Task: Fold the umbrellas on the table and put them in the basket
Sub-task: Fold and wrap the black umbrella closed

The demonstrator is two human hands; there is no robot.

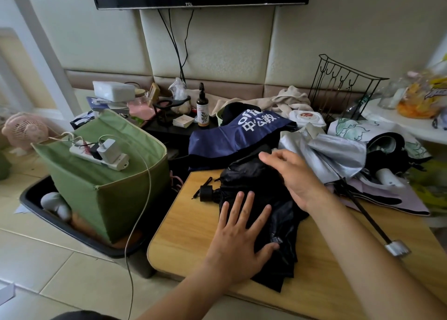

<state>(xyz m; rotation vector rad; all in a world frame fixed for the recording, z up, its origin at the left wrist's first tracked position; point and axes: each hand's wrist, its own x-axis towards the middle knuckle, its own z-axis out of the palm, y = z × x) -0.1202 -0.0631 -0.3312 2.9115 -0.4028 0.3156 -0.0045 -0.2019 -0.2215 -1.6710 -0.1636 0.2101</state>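
A collapsed black umbrella lies on the wooden table, its black handle pointing left. My left hand presses flat on its loose canopy with fingers spread. My right hand hovers over the far part of the canopy, fingers relaxed, holding nothing. Behind lie a navy umbrella with white lettering and a silver umbrella with a black shaft and silver handle. A green fabric basket stands left of the table.
A white power strip with a charger rests across the basket's rim, and its cable hangs to the floor. The basket sits in a black tray. Bottles, boxes, a wire rack and cloths crowd the back. A pink fan stands far left.
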